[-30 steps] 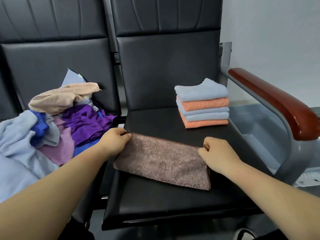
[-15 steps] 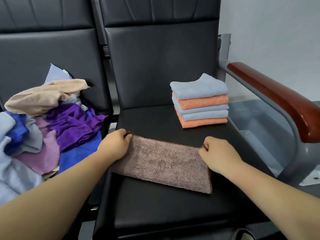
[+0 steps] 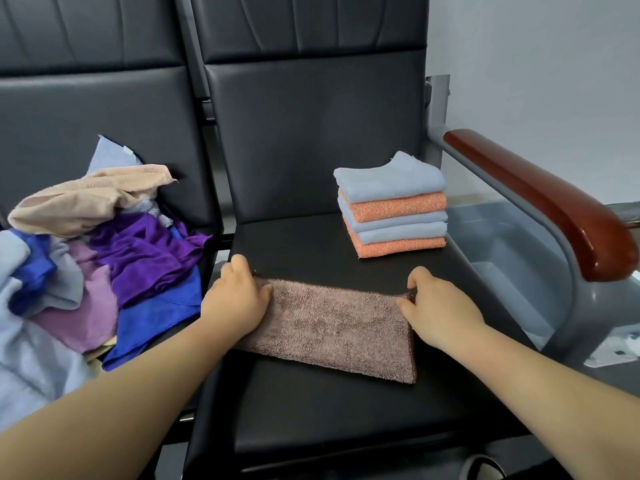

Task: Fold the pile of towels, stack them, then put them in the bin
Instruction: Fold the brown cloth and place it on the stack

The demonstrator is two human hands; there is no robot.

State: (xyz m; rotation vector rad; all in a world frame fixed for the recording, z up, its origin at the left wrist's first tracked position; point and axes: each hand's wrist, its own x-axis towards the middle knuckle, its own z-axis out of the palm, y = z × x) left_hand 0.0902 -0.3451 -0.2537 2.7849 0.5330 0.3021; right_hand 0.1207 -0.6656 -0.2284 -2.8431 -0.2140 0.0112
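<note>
Brown towel: the brown towel (image 3: 332,327) lies flat in a folded long strip on the black seat (image 3: 311,427), stretched between the two hands, its far edge level with the knuckles.
Left hand: the left hand (image 3: 235,303) covers the strip's left end, fingers curled at the far corner and thumb laid on the cloth.
Right hand: the right hand (image 3: 440,313) sits at the strip's right end, fingers curled and pinching the far corner.
Folded stack: the folded stack (image 3: 393,209) stands beyond the right hand on the same seat, apart from the strip. It has five layers, pale blue on top, then orange, two pale blue, and orange at the bottom.
Loose pile: the loose pile (image 3: 86,258) lies on the next seat, out past the left hand, a rumpled mix of beige, purple, blue, pink and pale blue cloth.
Armrest: the armrest (image 3: 540,199), red-brown on a grey frame, runs along the outer side of the right hand.
Bin: the grey bin (image 3: 512,244) sits beyond that armrest, lower than the seat.
</note>
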